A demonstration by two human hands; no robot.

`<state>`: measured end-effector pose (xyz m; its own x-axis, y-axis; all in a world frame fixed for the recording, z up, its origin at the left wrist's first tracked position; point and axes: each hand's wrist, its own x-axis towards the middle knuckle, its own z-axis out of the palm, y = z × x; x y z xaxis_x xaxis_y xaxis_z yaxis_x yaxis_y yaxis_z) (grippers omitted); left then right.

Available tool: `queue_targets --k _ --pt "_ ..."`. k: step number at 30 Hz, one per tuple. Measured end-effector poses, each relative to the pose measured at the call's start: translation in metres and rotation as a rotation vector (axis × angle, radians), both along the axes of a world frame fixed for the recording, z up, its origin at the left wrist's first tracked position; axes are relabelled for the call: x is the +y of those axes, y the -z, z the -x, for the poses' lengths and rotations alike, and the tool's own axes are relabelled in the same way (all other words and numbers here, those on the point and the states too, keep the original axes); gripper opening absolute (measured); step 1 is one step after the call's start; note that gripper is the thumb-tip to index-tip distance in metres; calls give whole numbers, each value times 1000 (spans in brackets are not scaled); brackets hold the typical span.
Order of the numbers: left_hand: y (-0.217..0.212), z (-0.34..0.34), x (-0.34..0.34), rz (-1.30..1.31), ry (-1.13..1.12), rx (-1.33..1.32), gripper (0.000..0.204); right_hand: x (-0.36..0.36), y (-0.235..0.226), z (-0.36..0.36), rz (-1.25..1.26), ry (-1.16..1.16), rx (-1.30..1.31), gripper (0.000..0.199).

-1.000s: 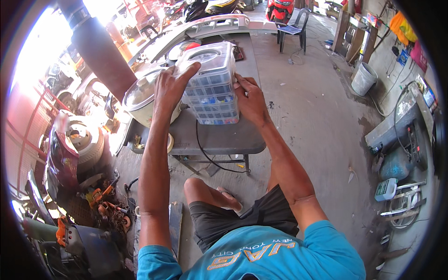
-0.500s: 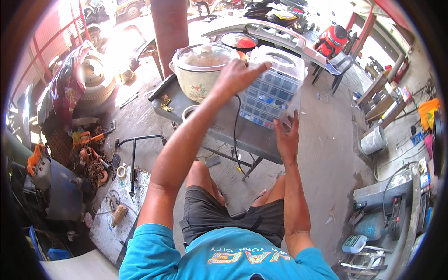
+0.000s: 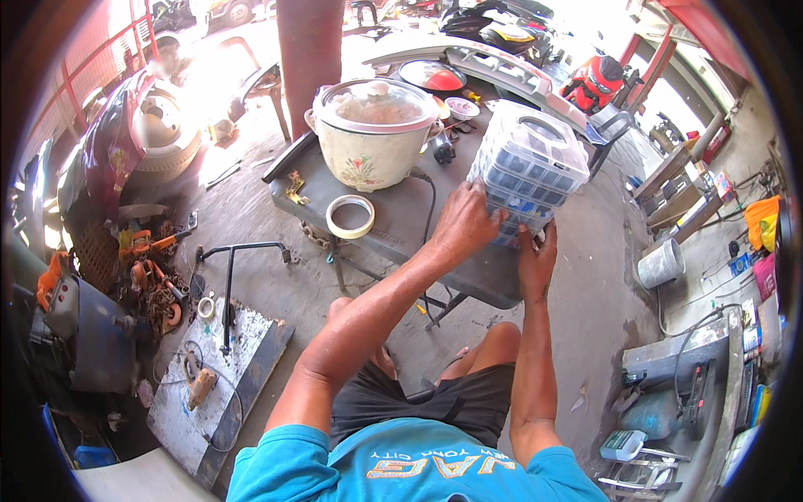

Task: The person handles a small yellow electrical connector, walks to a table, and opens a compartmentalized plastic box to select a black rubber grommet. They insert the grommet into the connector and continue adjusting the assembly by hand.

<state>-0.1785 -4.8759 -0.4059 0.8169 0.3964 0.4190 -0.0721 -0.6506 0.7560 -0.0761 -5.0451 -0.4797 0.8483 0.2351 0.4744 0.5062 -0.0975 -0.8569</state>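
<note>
A clear plastic organizer box (image 3: 523, 159), built of stacked compartment layers with a handle on its lid, stands at the right end of the grey table (image 3: 393, 238). Small blue and dark parts show through its walls. My left hand (image 3: 468, 221) has its fingers curled against the near left side of the box. At the lower near right corner, my right hand (image 3: 537, 261) grips the box with thumb and fingers; its lower edge is partly hidden by both hands. Left of my left hand, a roll of tape (image 3: 350, 217) lies flat on the table.
A flowered slow cooker (image 3: 368, 138) with a glass lid stands on the table's left side. Behind are a small bowl (image 3: 462, 109) and a lidded pan (image 3: 432, 76). A dark cord (image 3: 432, 205) crosses the table edge. A painted board (image 3: 209, 376) lies on the floor at left.
My left hand has come down from the lid's left side to the near side of the box. The box has shifted right and turned. My right hand now closes round its near corner.
</note>
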Motion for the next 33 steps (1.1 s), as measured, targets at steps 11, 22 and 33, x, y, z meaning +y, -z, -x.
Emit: queue_targets --k 11,22,33 --pt "18 -68 -2 -41 53 91 104 15 -9 -102 27 -73 125 70" --pt "43 46 18 1322 489 175 50 1 -6 -68 46 104 141 64" --pt "111 180 -48 1655 486 -77 51 -83 13 155 154 -117 -28 34"
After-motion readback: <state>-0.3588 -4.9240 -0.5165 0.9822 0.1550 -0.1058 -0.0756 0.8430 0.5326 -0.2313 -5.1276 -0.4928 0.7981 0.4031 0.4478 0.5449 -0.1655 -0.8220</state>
